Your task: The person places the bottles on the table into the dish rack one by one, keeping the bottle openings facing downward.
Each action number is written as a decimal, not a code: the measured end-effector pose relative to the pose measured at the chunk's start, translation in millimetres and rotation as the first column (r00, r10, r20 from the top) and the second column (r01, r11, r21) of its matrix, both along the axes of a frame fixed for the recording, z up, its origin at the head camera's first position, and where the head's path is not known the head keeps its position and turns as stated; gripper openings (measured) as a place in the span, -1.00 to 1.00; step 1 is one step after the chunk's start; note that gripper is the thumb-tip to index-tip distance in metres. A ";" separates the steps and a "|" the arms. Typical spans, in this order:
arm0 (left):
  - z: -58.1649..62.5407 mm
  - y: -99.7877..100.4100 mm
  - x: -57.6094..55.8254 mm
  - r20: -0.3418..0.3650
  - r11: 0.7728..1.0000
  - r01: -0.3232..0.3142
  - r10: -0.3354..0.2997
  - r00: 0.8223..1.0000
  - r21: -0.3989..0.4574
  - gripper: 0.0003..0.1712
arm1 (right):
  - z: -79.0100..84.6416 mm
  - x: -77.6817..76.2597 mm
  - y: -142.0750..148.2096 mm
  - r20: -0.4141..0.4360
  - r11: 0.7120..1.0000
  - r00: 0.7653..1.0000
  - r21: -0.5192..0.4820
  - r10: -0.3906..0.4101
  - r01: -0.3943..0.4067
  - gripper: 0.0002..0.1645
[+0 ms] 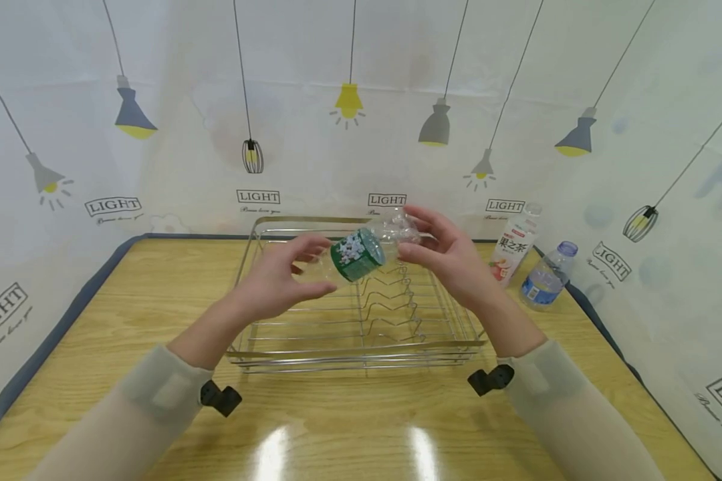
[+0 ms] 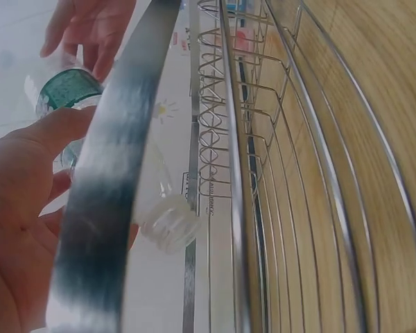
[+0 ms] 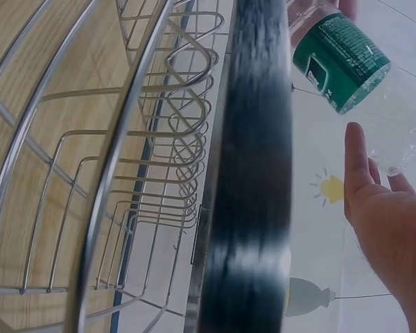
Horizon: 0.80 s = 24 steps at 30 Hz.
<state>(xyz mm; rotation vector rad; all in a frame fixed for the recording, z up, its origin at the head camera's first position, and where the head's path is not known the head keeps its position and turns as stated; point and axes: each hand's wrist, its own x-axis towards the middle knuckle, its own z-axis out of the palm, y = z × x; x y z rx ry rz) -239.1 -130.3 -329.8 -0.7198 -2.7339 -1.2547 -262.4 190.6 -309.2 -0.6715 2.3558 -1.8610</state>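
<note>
Both hands hold a clear plastic bottle (image 1: 357,255) with a green label, tilted in the air over a wire dish rack (image 1: 361,347). My left hand (image 1: 283,274) grips its left part, thumb below and fingers behind. The clear neck (image 2: 170,223) shows beyond that hand in the left wrist view, partly hidden by the rack's flat metal rim (image 2: 114,173). At the bottle's other end, my right hand (image 1: 448,250) has thumb and fingers on either side of the clear base. The right wrist view shows the green label (image 3: 341,61) between the two hands.
A white-labelled bottle (image 1: 513,247) stands right of the rack. Beside it is a clear bottle (image 1: 547,277) with a blue label and purple-blue cap. The wooden table (image 1: 349,421) meets a lamp-printed cloth (image 1: 313,167) behind and at the sides.
</note>
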 end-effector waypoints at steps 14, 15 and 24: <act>-7.6 0.8 -0.8 0.168 0.985 -0.012 -0.018 0.986 0.173 -0.09 | -0.2 1.0 -14.3 0.028 0.996 0.997 -0.051 0.069 -0.068 -0.20; -7.2 0.7 -0.8 0.189 0.980 -0.012 -0.027 0.982 0.199 -0.09 | -0.6 0.4 -16.2 0.022 0.996 0.997 -0.049 0.079 -0.078 -0.20; -5.0 4.1 1.4 0.293 0.927 0.015 -0.134 0.947 0.375 -0.09 | -1.3 -1.3 -38.1 0.034 0.989 0.992 -0.080 0.123 -0.120 -0.15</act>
